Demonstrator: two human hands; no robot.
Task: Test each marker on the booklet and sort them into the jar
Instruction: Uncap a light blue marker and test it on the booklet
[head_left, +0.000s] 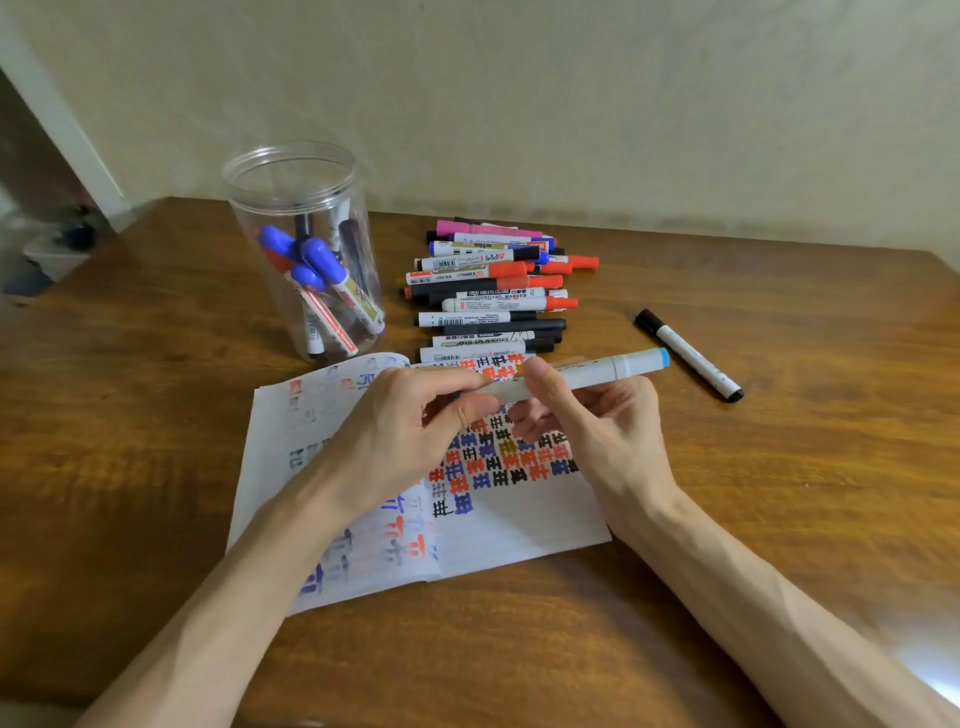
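Note:
A white marker with a light-blue end is held level above the open booklet. My left hand pinches its left end and my right hand grips its middle from behind. The booklet's pages carry rows of red, blue and black test marks. A clear plastic jar stands at the back left with several blue-capped, red and black markers inside. A pile of several markers lies behind the booklet.
One black-capped white marker lies alone on the wooden table to the right. A wall runs close behind the table. The table's left edge falls off near the jar.

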